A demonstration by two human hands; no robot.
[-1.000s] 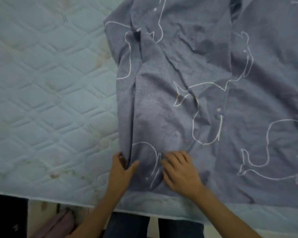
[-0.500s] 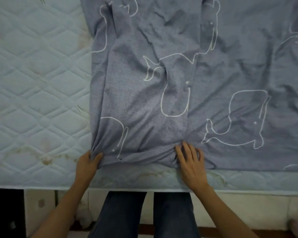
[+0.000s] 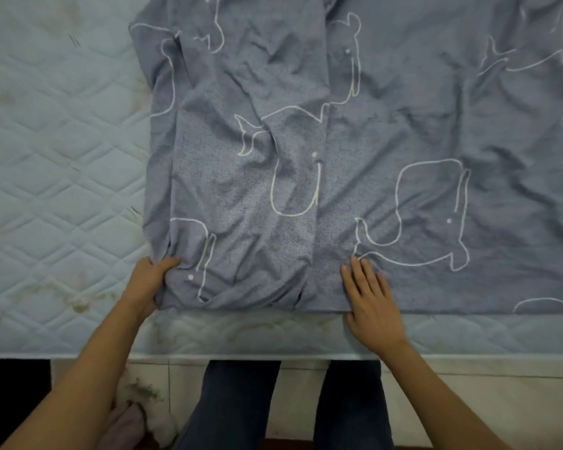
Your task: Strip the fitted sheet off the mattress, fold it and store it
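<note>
The grey-blue fitted sheet (image 3: 355,131) with white whale outlines lies spread and doubled over on the quilted mattress (image 3: 56,177), its near edge running along the mattress front. My left hand (image 3: 147,280) grips the sheet's near left corner, thumb on top and fingers tucked under the gathered cloth. My right hand (image 3: 371,297) lies flat on the near edge further right, fingers straight and pressing the fabric down. A vertical crease runs up the sheet between my hands.
The bare mattress shows yellow-brown stains on its left part and front strip (image 3: 241,332). Below the bed edge are pale floor tiles (image 3: 468,401), my legs in dark trousers (image 3: 238,404), and a pinkish cloth (image 3: 127,427) on the floor at left.
The camera view has shifted. My hands have moved apart along the near edge, the right sliding rightward and flattening the sheet, the left keeping hold of the corner.
</note>
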